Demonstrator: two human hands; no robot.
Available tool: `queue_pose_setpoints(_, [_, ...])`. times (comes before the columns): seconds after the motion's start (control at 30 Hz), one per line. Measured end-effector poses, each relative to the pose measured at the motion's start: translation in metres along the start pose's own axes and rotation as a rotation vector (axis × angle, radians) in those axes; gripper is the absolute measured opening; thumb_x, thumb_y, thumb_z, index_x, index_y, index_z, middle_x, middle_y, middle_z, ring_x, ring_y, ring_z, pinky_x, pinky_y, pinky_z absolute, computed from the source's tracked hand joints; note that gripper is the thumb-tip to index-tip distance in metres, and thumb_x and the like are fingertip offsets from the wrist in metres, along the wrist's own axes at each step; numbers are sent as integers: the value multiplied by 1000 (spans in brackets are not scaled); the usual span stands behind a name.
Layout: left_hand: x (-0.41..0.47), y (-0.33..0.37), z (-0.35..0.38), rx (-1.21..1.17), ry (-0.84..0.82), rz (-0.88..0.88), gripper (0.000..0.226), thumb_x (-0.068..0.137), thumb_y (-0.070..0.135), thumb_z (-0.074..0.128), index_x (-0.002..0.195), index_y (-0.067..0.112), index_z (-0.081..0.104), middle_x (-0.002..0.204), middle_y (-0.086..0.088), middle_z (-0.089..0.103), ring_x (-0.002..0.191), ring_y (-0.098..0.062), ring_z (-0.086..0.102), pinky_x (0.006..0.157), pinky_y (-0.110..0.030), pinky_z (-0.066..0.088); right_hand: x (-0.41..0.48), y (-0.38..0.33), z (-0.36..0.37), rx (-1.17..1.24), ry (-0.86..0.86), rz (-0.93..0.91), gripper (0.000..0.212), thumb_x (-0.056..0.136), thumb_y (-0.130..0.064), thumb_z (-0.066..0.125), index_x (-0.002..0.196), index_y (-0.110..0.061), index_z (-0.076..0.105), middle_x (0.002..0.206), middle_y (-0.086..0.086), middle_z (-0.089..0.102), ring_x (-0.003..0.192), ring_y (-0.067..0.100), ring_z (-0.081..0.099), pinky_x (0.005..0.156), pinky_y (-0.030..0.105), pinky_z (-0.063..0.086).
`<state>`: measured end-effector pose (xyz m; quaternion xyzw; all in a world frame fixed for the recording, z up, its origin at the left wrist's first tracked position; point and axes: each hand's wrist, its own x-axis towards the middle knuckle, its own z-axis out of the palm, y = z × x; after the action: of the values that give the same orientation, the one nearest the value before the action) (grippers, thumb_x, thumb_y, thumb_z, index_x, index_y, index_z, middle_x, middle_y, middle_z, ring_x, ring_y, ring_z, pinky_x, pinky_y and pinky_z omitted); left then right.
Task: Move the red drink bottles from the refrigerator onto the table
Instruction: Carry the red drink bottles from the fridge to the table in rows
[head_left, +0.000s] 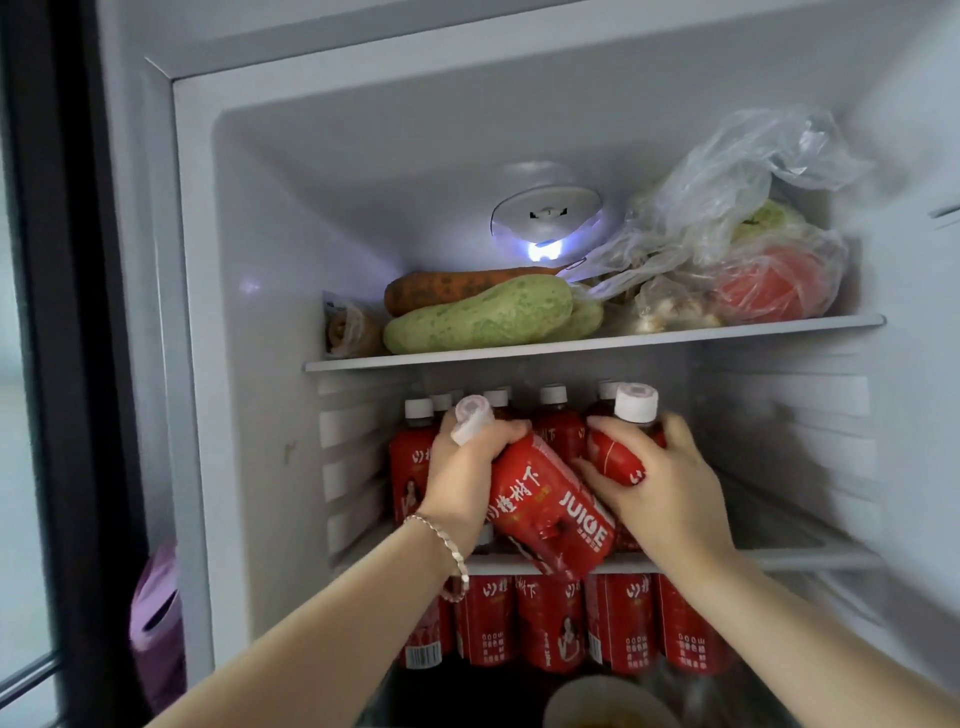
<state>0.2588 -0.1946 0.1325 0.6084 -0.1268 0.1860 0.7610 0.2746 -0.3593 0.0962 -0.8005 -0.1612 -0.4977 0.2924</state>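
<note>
Red bottles gripped by left hand, right hand.

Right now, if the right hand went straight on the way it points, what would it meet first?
Probably the standing bottles just behind, as the right hand, gripping a red bottle, points at them; depth is unclear.

Top shelf: carrot, green gourd, wrapped roll at left, clear bags of produce at right. Middle shelf: red bottles standing, white caps. Beneath: lower bottle row.
</note>
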Motion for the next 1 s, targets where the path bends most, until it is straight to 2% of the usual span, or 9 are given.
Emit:
queue_pose_setpoints(0.13, [-54, 7, -3, 136, -49, 293, 56, 56, 17, 67, 110, 5, 56, 106, 0, 63, 85, -5, 67, 66, -15, 52, -18, -15, -13, -90, 67, -128, 46, 64, -25, 86, 108, -23, 71, 116, 20, 60, 94, 42, 64, 61, 45, 55])
queue_pose_setpoints(0.2, [-80, 11, -10, 254, -93, 384, 64, 52, 29, 70, 108, 0, 61, 113, 14, 48, 100, 3, 59, 74, -9, 49, -26, -31, -24, -127, 50, -174, 44, 66, -27, 85, 107, -24, 70, 117, 18, 60, 93, 42, 63, 58, 44, 55])
queue_pose_setpoints(0.33, [-129, 22, -32, 267, -89, 295, 57, 52, 32, 71, 104, 8, 66, 115, 13, 51, 96, 3, 61, 80, -16, 52, -55, -70, -41, -106, -57, -173, 43, 71, -31, 81, 112, -29, 68, 122, 13, 59, 101, 37, 61, 66, 45, 56])
queue_pose_setpoints(0.4, [-152, 24, -50, 233, -37, 217, 57, 53, 26, 72, 106, 8, 62, 97, 23, 59, 84, 3, 64, 70, -14, 54, -74, -92, -49, -40, -151, -92, 42, 76, -37, 74, 117, -33, 66, 124, 6, 57, 107, 30, 59, 77, 41, 54])
queue_pose_setpoints(0.6, [-250, 35, -108, 327, 68, 56, 50, 51, 14, 69, 99, 0, 60, 87, 12, 68, 75, -5, 66, 67, -20, 55, -146, -161, -54, 143, -539, -56, 42, 80, -42, 67, 122, -44, 60, 115, -7, 49, 110, 16, 53, 89, 33, 48])
queue_pose_setpoints(0.7, [-313, 43, -133, 427, 205, -58, 56, 47, 24, 73, 99, 17, 55, 102, -19, 66, 87, -20, 68, 77, -36, 58, -187, -195, -56, 185, -682, -157, 50, 83, -47, 64, 131, -47, 49, 131, -2, 45, 119, 18, 49, 95, 33, 47])
queue_pose_setpoints(0.8, [-383, 49, -151, 552, 382, -103, 47, 45, 36, 71, 91, 32, 63, 114, 9, 58, 103, -27, 62, 86, -46, 54, -230, -232, -67, 220, -812, -314, 67, 88, -53, 52, 143, -54, 14, 140, -1, 37, 126, 18, 43, 98, 32, 44])
queue_pose_setpoints(0.87, [-434, 56, -156, 671, 508, -97, 38, 47, 42, 68, 78, 20, 71, 102, 37, 46, 111, -24, 54, 93, -46, 49, -260, -260, -81, 316, -870, -397, 77, 88, -54, 52, 144, -52, -1, 139, -4, 38, 124, 16, 44, 92, 27, 42])
queue_pose_setpoints(1.0, [-551, 74, -159, 823, 788, -87, 40, 47, 46, 64, 68, 13, 71, 94, 42, 45, 109, -14, 51, 99, -46, 43, -325, -314, -122, 638, -1025, -472, 93, 82, -44, 66, 144, -43, -3, 129, -8, 45, 117, 14, 49, 80, 21, 35])
